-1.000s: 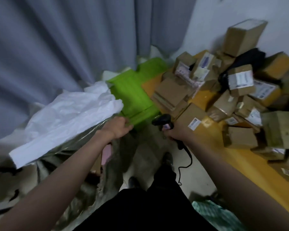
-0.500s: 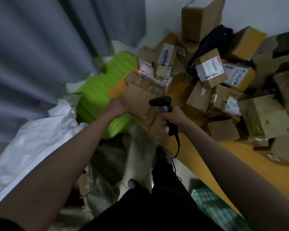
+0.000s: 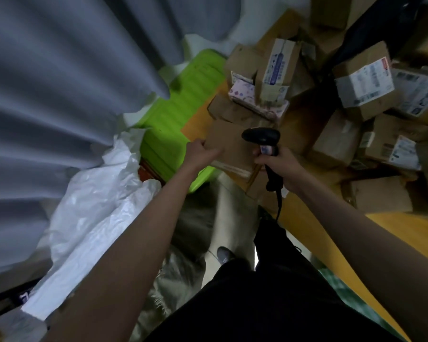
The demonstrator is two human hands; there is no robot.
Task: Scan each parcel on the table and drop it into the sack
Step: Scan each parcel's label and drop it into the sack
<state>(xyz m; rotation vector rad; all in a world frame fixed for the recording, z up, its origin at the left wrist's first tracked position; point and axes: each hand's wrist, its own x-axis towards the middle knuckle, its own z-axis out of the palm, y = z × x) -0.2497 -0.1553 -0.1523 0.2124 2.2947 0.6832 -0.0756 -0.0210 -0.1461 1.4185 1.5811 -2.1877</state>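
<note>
Since a moment ago, the left hand (image 3: 200,152) has reached the flat brown cardboard parcel (image 3: 229,146) at frame centre, gripping its edge, fingertips hidden. Right hand (image 3: 274,161) clasps the black scanner (image 3: 262,137); white crinkled sack (image 3: 97,208) lower left.

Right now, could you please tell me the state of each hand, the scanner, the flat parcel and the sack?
Left hand: gripping the flat parcel's edge.
Right hand: gripping the scanner.
Scanner: held above the parcel.
Flat parcel: on the stack.
Sack: crumpled beside the table.
</note>
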